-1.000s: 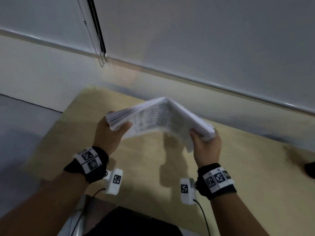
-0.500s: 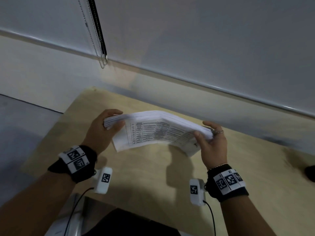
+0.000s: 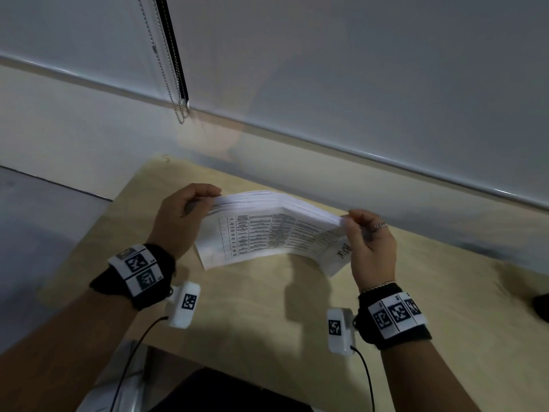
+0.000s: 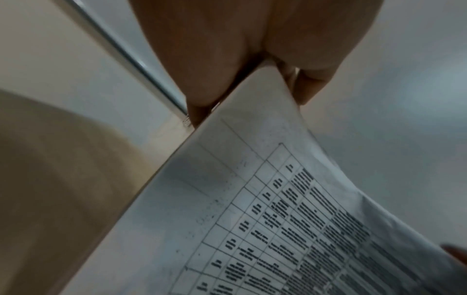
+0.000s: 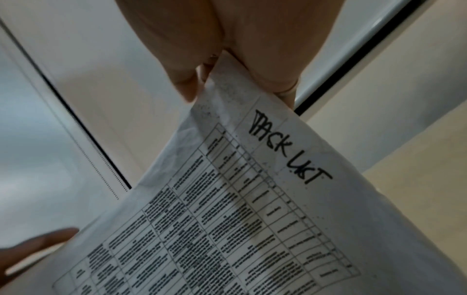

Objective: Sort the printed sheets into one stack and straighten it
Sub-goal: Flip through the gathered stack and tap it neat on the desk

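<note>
A stack of printed sheets [image 3: 267, 230] with a table on its near face is held in the air above the wooden table [image 3: 243, 316]. My left hand [image 3: 184, 218] grips its left end, fingers curled over the top edge. At the other end my right hand [image 3: 368, 242] pinches the sheets between thumb and fingers. The stack arches a little in the middle. In the left wrist view the sheets [image 4: 278, 219] run out from the left hand [image 4: 242, 59]. The right wrist view shows the sheets [image 5: 252, 209], with handwriting near the edge, pinched by the right hand [image 5: 227, 49].
A wall with a white window sill [image 3: 356, 150] runs behind the table. A blind's bead chain [image 3: 175, 84] hangs at the back left. A dark object [image 3: 540, 307] lies at the table's right edge. Something dark [image 3: 225, 391] sits below the near edge.
The stack was bent into a sharp peak and tilted; it now lies flatter and longer between the hands. Both hands have moved apart and a little down.
</note>
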A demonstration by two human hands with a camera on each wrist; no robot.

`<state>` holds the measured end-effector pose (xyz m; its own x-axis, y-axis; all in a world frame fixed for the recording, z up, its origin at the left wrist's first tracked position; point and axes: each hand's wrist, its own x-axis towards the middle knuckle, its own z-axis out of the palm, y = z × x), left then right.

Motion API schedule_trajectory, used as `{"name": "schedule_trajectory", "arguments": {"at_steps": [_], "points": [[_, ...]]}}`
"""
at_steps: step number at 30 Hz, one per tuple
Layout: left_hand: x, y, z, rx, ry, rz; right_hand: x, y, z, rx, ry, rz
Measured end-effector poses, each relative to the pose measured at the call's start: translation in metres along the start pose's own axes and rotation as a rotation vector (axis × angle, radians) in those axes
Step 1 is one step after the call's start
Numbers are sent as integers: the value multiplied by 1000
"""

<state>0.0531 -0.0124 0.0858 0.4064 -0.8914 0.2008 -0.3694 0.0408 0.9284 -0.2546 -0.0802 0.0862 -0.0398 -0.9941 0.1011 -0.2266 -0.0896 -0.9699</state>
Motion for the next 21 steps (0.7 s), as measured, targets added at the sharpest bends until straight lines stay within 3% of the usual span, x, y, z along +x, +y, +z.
{"name": "schedule_trajectory", "arguments": {"at_steps": [3, 5, 7, 10, 16, 21], "points": [[-1, 3, -4, 179, -108, 155, 1, -4, 0, -210, -124, -34], [0, 2, -7, 370, -152, 288, 5, -6, -4, -437, -141, -130], [2, 5, -11, 519, -174, 331, 8, -9, -6, -706, -148, -243], [7, 13, -8, 668, -299, 270, 11, -19, -1, -971, -219, -281], [13, 27, -8, 858, -389, 287, 11, -41, -4, -1012, -238, -291], [17, 26, 2, 1105, -568, 151, 14, -41, 0, -1186, -371, -181]]}}
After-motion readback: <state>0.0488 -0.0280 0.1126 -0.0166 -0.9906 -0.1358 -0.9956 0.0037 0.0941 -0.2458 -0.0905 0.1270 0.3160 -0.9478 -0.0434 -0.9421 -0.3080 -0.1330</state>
